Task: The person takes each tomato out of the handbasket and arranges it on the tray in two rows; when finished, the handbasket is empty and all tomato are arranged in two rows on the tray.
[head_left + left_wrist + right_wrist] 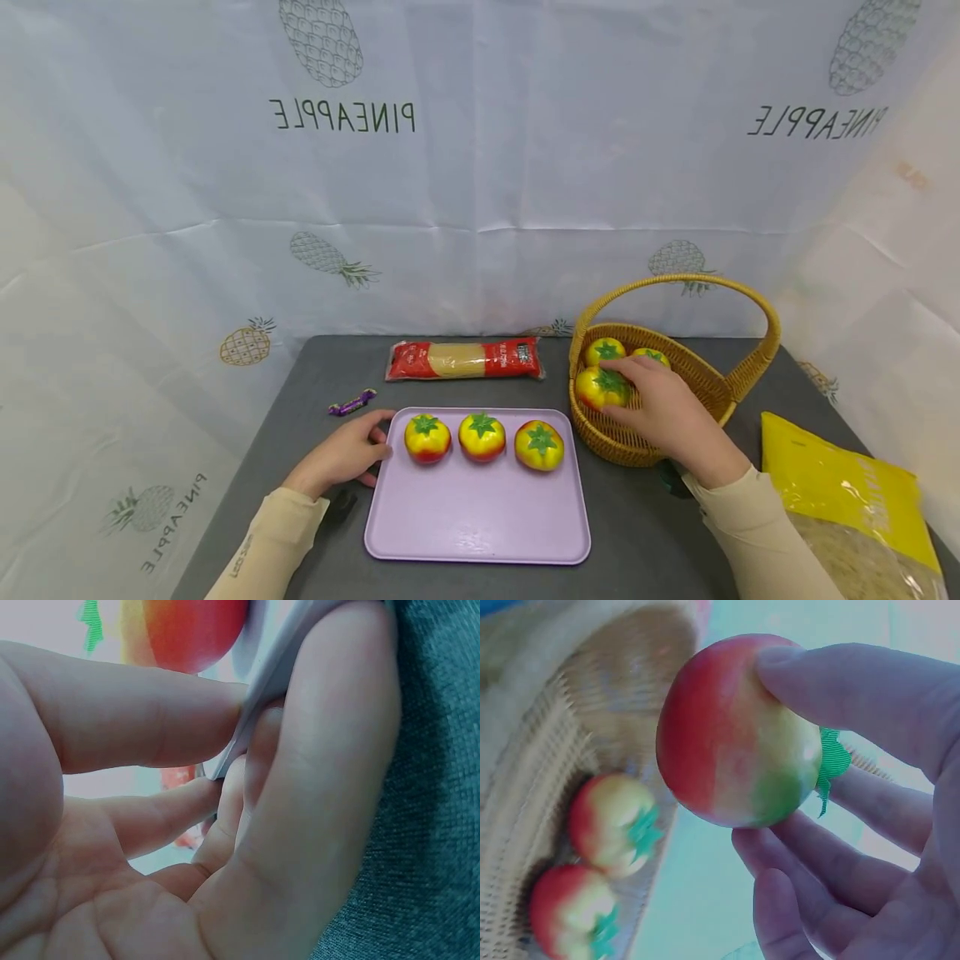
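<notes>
My right hand point(663, 408) reaches over the wicker basket point(697, 379) and pinches a toy tomato point(739, 735) between thumb and fingers. The tomato is yellow and red with a green leafy top. Two more tomatoes point(615, 823) lie in the basket in the right wrist view. My left hand point(345, 450) is at the left edge of the lilac tray point(480, 517), its fingers gripping the rim, as the left wrist view shows up close. Along the tray's far side sit three tomatoes point(482, 437) in a row.
Behind the tray lies a red packet of noodles point(465, 358). A purple wrapped candy point(352, 403) is at the left. On the right lies a yellow bag point(847, 492), partly see-through. The basket's tall handle point(675, 279) arches above it. A printed cloth point(480, 167) hangs behind the table.
</notes>
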### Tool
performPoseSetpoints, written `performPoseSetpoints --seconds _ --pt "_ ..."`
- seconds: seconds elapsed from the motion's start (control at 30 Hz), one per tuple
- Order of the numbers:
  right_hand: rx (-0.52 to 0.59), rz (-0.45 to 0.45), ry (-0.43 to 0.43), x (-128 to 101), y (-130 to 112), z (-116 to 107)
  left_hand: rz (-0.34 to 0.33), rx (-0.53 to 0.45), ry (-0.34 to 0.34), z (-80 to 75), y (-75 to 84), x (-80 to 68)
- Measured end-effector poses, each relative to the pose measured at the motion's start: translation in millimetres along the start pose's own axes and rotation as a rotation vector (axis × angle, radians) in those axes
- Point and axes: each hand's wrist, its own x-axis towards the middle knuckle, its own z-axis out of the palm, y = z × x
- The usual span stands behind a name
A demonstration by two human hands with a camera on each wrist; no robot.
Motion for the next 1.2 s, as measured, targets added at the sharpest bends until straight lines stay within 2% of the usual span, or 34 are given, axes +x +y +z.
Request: performPoseSetpoints --seconds 0.23,0.43,0.67,1.0,1.2 --pt "0.025 -0.059 0.003 1 -37 5 0.001 0.001 -0.002 -0.6 0.5 0.2" --pt "0.063 -0.137 0.003 6 -69 22 0.0 -0.01 0.001 -1.6 -2.5 0.5" --pt "0.101 -0.184 -0.039 5 -102 43 0.013 -0.012 0.003 -1.7 -2.7 1.1" --pt "0.11 -0.332 -0.071 -1 -135 78 0.008 -0.011 -0.001 -1.2 -2.6 1.9" --pt "0.101 -0.36 -0.13 -4 -152 95 -0.003 -0.002 0.003 -0.8 -5.1 3.9"
